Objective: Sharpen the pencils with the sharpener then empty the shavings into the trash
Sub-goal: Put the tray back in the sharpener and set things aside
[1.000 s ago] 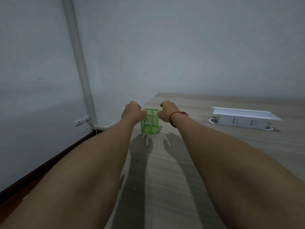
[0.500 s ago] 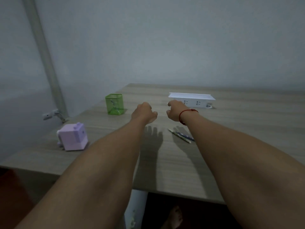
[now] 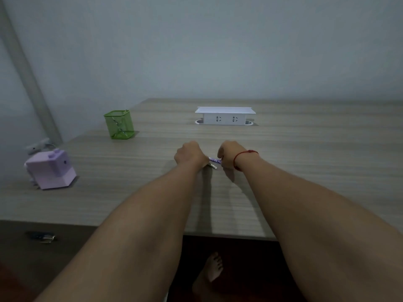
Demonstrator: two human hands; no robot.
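Two pencils [image 3: 213, 162] lie on the wooden table [image 3: 305, 171] between my hands: one with a purple pattern, one pale. My left hand [image 3: 188, 152] is curled knuckles-up over their left ends, and its fingers are hidden. My right hand [image 3: 228, 154], with a red cord at the wrist, pinches the right end of the patterned pencil with its fingertips. A lilac box-shaped sharpener [image 3: 51, 172] stands near the table's left edge, well away from both hands. No trash bin is in view.
A green mesh pen holder [image 3: 118, 124] with something thin inside stands at the back left. A white power strip box [image 3: 224, 116] sits at the back centre. Keys [image 3: 41, 236] lie on a lower surface at left. A bare foot [image 3: 212, 271] shows under the table's front edge.
Both hands left the green holder, swung right and came down onto the two pencils. The view panned, bringing the sharpener and the table's front edge into sight.
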